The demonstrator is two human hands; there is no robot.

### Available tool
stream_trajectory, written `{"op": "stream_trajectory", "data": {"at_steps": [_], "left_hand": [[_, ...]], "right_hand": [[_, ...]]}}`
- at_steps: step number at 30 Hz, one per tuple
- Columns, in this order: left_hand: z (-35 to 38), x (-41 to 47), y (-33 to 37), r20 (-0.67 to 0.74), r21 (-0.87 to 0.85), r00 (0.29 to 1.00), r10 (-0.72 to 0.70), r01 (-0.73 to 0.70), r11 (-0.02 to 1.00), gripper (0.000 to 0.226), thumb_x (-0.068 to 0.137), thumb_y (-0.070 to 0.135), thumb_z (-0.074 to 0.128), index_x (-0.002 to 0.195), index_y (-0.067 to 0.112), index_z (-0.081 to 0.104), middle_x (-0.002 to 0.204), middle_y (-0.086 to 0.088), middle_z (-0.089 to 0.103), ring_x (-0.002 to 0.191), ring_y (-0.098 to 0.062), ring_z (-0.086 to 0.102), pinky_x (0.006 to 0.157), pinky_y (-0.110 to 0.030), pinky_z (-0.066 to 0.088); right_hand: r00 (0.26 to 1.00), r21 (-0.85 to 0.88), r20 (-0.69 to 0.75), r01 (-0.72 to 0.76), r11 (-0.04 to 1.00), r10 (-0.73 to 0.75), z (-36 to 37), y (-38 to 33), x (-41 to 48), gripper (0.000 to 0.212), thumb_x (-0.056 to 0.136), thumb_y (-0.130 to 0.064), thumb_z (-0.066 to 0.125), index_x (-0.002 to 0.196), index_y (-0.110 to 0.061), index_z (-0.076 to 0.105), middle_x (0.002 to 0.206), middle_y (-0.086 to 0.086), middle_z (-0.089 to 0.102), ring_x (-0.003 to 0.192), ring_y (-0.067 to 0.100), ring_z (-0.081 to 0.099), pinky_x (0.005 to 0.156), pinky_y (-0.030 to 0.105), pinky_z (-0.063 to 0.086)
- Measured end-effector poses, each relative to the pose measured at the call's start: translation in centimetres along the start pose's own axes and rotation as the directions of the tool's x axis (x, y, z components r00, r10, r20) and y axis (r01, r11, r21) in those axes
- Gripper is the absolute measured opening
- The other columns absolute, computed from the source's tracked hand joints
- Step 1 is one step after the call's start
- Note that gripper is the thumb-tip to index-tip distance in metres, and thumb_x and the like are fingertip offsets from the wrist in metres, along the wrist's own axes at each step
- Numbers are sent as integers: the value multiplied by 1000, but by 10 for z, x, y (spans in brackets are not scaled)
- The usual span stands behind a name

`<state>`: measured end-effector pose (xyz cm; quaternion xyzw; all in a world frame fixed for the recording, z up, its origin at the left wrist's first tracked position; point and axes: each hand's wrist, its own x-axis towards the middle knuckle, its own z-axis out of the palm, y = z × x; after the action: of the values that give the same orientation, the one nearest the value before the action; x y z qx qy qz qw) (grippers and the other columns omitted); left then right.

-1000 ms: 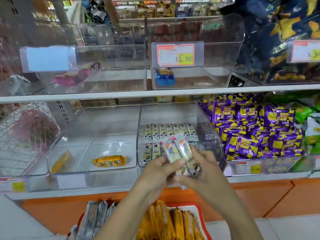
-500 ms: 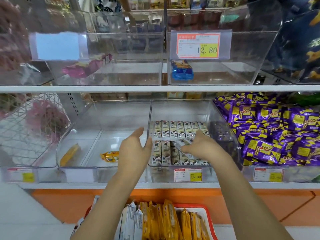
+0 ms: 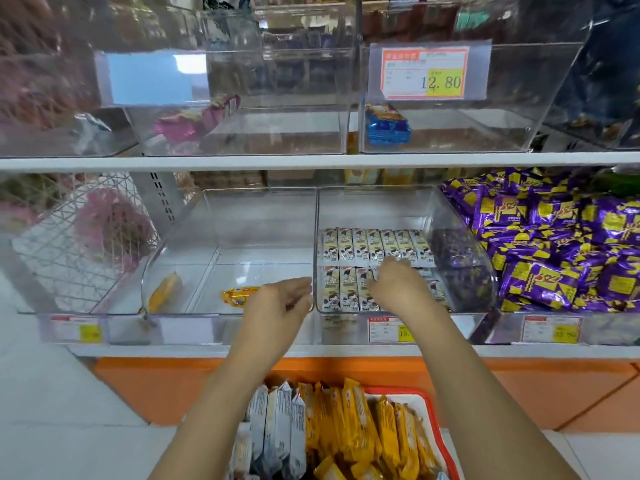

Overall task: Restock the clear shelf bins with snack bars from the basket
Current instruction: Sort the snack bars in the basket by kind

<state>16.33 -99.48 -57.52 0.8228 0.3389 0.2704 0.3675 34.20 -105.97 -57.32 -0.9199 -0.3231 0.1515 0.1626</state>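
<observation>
- L hand (image 3: 277, 306): nothing held, fingers loose, just in front of clear bin (image 3: 374, 209).
- R hand (image 3: 398, 289) laid on snack bars (image 3: 360, 245) inside bin; grip can't be told, fingertips hidden.
- More bars stacked in basket (image 3: 417, 403) below.

Left bin (image 3: 266, 271) offers free floor behind its flat yellow bar (image 3: 239, 296).

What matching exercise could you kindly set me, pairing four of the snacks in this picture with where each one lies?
Things:
1. blue packet
2. purple packets
3. white cartoon bars
4. yellow bars

Places:
A. red-rimmed basket below the shelves
B. upper bin bearing the 12.80 tag
C. lower bin into which the right hand reaches
D. heap at the right end of the lower shelf

Pairs: 1-B, 2-D, 3-C, 4-A.
</observation>
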Motion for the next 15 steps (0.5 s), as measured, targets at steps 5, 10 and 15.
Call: {"op": "stream_trajectory", "data": {"at_steps": [5,10,15], "left_hand": [[-46,-22,-23,62,98,991,-123,116,988,21,90,27,62,71,17,67,68,7,70,66,-2,65,66,-22,50],[-70,-47,-56,154,429,934,-322,230,874,33,93,35,55,78,7,63,80,-10,63,73,-19,55,64,-27,39],[-64,-79,-88,210,348,872,-443,357,867,22,98,29,48,114,18,56,114,-5,59,99,-15,57,85,-25,41]], "right_hand": [[855,271,-454,400,875,-250,-7,-10,-67,18,88,-21,63,76,-12,53,64,-2,53,63,16,52,60,33,43],[969,300,-19,239,923,-245,49,-9,-116,24,86,-40,66,86,-19,55,79,-3,60,75,13,57,63,28,41],[911,123,400,60,991,-105,128,-19,-119,79,91,-53,53,147,-6,22,140,8,48,121,24,53,80,29,47]]}}
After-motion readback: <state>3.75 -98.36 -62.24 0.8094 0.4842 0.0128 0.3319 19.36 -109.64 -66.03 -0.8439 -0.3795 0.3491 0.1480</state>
